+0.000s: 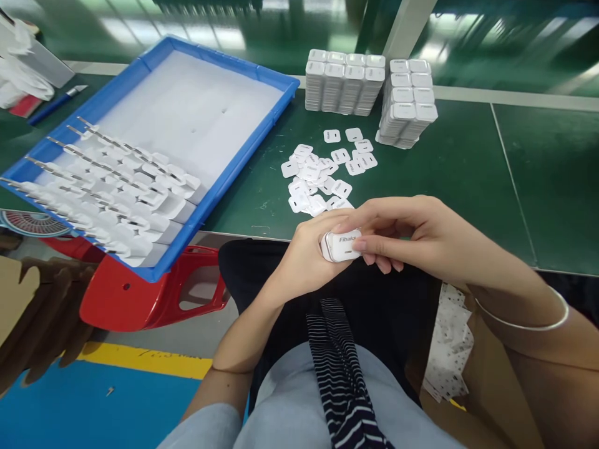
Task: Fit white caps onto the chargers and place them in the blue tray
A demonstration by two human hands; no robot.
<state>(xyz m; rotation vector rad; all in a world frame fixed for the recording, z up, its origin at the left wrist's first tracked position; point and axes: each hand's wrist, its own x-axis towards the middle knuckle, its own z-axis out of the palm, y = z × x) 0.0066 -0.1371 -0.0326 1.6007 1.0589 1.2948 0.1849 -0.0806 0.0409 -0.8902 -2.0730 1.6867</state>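
Two hands pinch one small white plastic piece (340,245) printed "Fibako" just off the near edge of the green table (468,174), above the person's lap.

The left hand (306,255) cups the piece from below and behind, fingers closed on it, while the right hand (412,234) presses its thumb and fingertips together along the piece's top and front face; a thin bangle (538,324) sits on the right wrist. Just beyond the hands, a loose scatter of flat white labels (322,171) lies on the table. Farther back stand two blocks of stacked white pieces (369,87), the right one leaning. To the left, a blue tray (234,168) with a white liner overhangs the table edge and holds rows of white pieces threaded on metal rods (103,181); a red plastic stool (154,299) sits beneath it.
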